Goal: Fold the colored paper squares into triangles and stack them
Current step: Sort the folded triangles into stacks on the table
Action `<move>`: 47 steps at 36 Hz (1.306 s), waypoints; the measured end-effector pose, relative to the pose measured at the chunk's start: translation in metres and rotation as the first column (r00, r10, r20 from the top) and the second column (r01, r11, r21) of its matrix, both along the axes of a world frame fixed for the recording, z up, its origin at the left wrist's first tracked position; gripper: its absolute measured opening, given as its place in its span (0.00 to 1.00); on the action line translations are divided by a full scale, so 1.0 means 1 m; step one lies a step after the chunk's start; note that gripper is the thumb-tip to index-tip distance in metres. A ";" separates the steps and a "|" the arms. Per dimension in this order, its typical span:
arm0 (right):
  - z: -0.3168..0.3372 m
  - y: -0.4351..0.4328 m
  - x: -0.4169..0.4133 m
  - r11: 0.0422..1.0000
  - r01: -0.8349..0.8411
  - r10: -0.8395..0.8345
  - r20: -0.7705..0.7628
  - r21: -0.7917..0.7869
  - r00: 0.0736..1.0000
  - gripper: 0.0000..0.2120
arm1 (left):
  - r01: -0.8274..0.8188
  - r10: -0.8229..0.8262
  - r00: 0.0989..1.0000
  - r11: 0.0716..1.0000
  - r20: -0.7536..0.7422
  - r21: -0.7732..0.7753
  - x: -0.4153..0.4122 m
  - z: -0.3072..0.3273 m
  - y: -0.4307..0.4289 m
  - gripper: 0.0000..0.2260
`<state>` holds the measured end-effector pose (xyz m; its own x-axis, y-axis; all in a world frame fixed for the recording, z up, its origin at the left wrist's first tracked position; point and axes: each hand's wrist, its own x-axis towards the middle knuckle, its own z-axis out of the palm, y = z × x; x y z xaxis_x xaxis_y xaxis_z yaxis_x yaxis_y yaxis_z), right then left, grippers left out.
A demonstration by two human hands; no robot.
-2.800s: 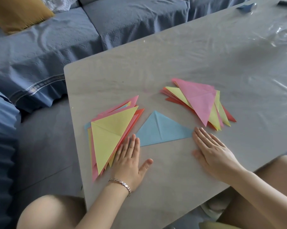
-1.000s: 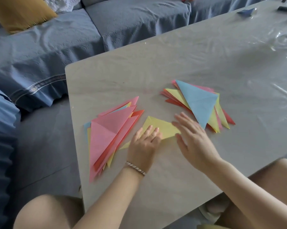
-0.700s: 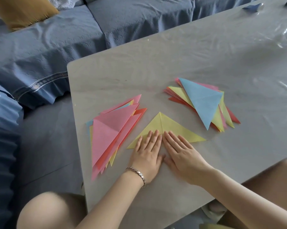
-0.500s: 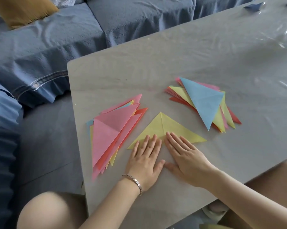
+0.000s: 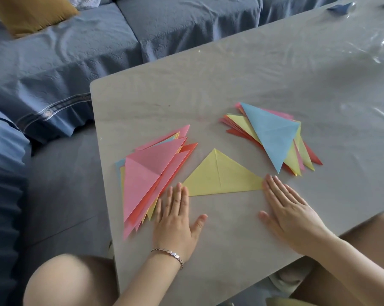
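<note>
A yellow paper triangle (image 5: 222,175) lies flat on the grey table (image 5: 230,80), its long edge toward me. My left hand (image 5: 175,219) rests flat at its left corner, fingertips touching it. My right hand (image 5: 290,208) lies flat at its right corner, fingers spread. Neither hand holds anything. To the left sits a pile of papers with a pink one on top (image 5: 149,173). To the right is a stack of folded triangles topped by a blue one (image 5: 272,133).
A blue sofa (image 5: 76,51) with a mustard cushion (image 5: 29,12) runs along the table's far left side. Clear plastic film (image 5: 381,47) and a small blue object (image 5: 341,6) lie at the table's far right. My knees are under the near edge.
The blue triangle went onto the right stack and a yellow sheet was folded into a triangle. My hands have slid apart along its long edge, from the middle to its two corners.
</note>
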<state>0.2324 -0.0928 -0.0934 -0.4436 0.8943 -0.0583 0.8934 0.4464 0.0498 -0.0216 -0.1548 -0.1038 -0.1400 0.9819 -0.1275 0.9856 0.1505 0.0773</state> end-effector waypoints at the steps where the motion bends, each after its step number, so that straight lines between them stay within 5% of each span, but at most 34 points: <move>1: 0.000 0.000 0.002 1.000 0.003 -0.003 -0.001 0.002 1.000 0.33 | -0.013 0.013 1.000 1.000 0.016 -0.003 -0.001 0.001 -0.001 0.32; 7: 0.002 -0.003 -0.008 0.999 0.024 -0.021 -0.081 0.030 0.997 0.35 | -0.022 0.022 1.000 1.000 0.016 -0.003 0.001 0.009 0.001 0.41; 11: 0.012 0.000 -0.026 0.989 0.086 -0.041 -0.328 0.123 0.944 0.08 | 0.004 -0.004 0.999 1.000 0.034 -0.004 0.002 0.013 0.001 0.42; 14: 0.019 0.012 -0.038 0.998 0.055 -0.034 -0.397 0.040 0.917 0.14 | 0.021 -0.053 0.983 0.984 0.175 0.175 0.001 0.023 0.004 0.28; 16: 0.028 0.023 -0.049 0.998 0.025 -0.048 -0.386 -0.065 0.921 0.19 | 0.008 -0.144 0.948 0.903 0.284 0.430 -0.003 0.023 0.002 0.19; 20: 0.039 0.047 -0.064 0.923 0.134 -0.242 -0.272 -0.361 0.931 0.29 | -0.057 -0.156 0.937 0.814 0.312 0.579 -0.016 0.029 0.005 0.17; 26: 0.049 0.064 -0.080 0.818 0.319 -0.407 -0.090 -0.479 0.909 0.34 | -0.225 0.132 0.963 0.874 0.236 0.430 -0.053 0.028 0.025 0.15; 30: 0.046 0.064 -0.080 0.754 0.333 -0.487 -0.142 -0.566 0.862 0.31 | -0.319 0.279 0.935 0.932 0.220 0.172 -0.058 0.029 0.035 0.24; 37: 0.040 0.048 -0.064 0.819 0.264 -0.471 -0.333 -0.510 0.817 0.06 | -0.359 0.323 0.920 0.921 0.220 0.150 -0.053 0.036 0.038 0.22; 40: 0.040 0.046 -0.052 0.861 0.236 -0.468 -0.518 -0.451 0.716 0.04 | -0.346 0.308 0.926 0.924 0.218 0.162 -0.053 0.035 0.036 0.20; 47: 0.057 0.070 -0.033 0.832 0.352 -0.526 -0.809 -0.428 0.261 0.09 | -0.383 0.307 0.897 0.898 0.318 0.216 -0.056 0.032 0.033 0.15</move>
